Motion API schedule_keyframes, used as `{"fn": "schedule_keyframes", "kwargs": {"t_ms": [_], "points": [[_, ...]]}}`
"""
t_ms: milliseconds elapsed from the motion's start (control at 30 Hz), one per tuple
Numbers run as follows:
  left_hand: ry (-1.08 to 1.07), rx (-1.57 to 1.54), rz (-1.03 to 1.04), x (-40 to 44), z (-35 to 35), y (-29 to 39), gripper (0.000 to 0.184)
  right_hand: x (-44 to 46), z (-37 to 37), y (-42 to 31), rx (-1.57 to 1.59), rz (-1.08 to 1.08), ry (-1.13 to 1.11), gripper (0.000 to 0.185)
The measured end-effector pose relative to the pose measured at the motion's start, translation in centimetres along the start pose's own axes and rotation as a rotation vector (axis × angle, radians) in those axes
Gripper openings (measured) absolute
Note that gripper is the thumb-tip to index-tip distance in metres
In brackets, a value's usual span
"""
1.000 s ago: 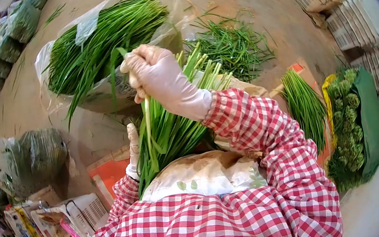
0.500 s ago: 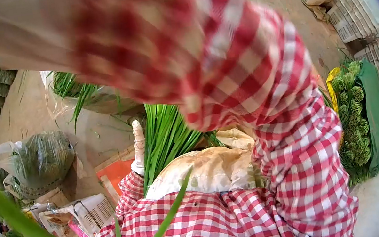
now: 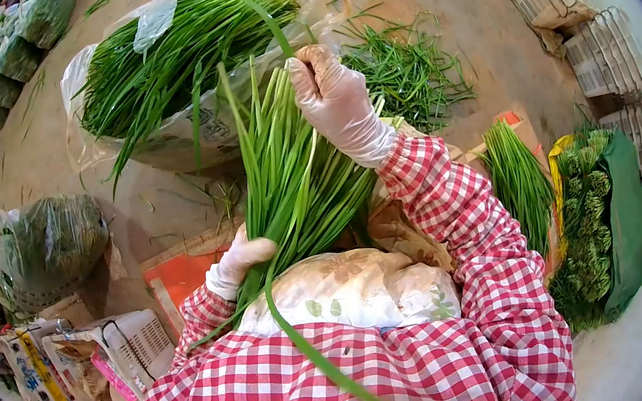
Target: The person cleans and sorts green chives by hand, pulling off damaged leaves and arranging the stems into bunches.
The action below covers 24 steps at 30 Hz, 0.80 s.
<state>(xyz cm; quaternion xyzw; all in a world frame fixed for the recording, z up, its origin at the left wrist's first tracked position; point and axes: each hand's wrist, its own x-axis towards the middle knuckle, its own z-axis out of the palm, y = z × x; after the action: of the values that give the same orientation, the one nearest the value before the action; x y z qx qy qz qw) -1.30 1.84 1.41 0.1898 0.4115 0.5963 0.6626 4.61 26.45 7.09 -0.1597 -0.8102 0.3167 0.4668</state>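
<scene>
A bunch of long green chives [image 3: 293,180] lies across my lap, its paler stem ends pointing up and away from me. My left hand [image 3: 239,261], in a whitish glove, is closed around the bunch's lower left side, with the thumb across the leaves. Beyond the stem ends, my gloved right hand [image 3: 335,99] is closed in a pinch. A single chive leaf [image 3: 267,19] runs up and left from its fingertips. One loose leaf [image 3: 310,347] hangs down over my checked shirt. Beneath the bunch is a stained, pale floral cloth [image 3: 351,287].
An open plastic bag of chives [image 3: 184,63] lies ahead, beside scattered trimmings [image 3: 410,71]. At right are a neat chive bundle [image 3: 519,179] and a green-wrapped stack [image 3: 627,221]. A bagged bundle [image 3: 54,249] and white baskets [image 3: 140,352] stand left. More crates [image 3: 607,58] line the right wall.
My right arm, blurred and stretched to the upper left before, has drawn back to the right. Its hand is now by the stem ends. My left thumb, raised earlier, now lies over the chives.
</scene>
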Motion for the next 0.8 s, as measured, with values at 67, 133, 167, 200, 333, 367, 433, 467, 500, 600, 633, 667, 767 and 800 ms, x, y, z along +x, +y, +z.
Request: {"fn": "schedule_keyframes", "kwargs": {"t_ms": [67,133,167,200,333,367,433,467,500,600,633,667,767,800], "points": [[0.196,0.022,-0.175,-0.1,4.3,3.3,0.054,0.5,0.0,0.2,0.001,0.107,-0.064,0.014],[0.226,0.013,-0.143,0.0,4.5,2.7,0.053,0.9,0.6,1.3,0.144,0.334,-0.166,0.021],[0.252,0.007,-0.105,0.1,4.3,2.4,0.053,1.5,0.6,1.9,0.143,0.335,-0.159,0.021],[0.246,0.013,-0.105,0.2,4.0,2.2,0.053,2.4,0.3,2.2,0.137,0.401,-0.156,0.022],[0.181,-0.031,-0.082,0.0,1.4,0.6,0.051,7.5,-4.2,6.6,-0.555,0.180,-0.206,0.039],[0.146,-0.072,-0.051,-0.1,0.5,-0.1,0.050,7.9,-5.6,8.2,-0.728,0.049,-0.233,0.044],[0.033,-0.137,-0.059,0.0,-5.5,-4.8,0.054,8.9,-7.7,10.4,-0.745,0.154,-0.278,0.058],[0.034,-0.186,-0.062,0.4,-8.7,-8.3,0.056,9.3,-7.9,10.4,-0.578,0.391,-0.320,0.069],[0.037,-0.235,-0.068,0.3,-10.1,-10.2,0.059,8.8,-7.6,8.9,-0.574,0.392,-0.332,0.069],[0.055,-0.198,-0.081,-0.3,-3.4,-3.0,0.061,5.2,-6.9,3.2,0.083,0.580,-0.905,0.087],[0.009,-0.204,-0.051,-0.2,-3.5,-3.2,0.058,4.9,-6.1,3.9,0.011,0.526,-0.972,0.078],[-0.038,-0.209,-0.019,0.0,-3.6,-3.4,0.055,4.6,-5.2,4.5,-0.059,0.467,-1.036,0.072],[-0.135,-0.214,0.061,0.2,-3.2,-3.3,0.050,6.0,-5.2,6.1,0.170,0.867,-0.535,0.053],[-0.033,-0.174,-0.018,0.0,-2.8,-2.8,0.059,6.6,-5.8,7.4,0.133,0.785,-0.328,0.043]]}}
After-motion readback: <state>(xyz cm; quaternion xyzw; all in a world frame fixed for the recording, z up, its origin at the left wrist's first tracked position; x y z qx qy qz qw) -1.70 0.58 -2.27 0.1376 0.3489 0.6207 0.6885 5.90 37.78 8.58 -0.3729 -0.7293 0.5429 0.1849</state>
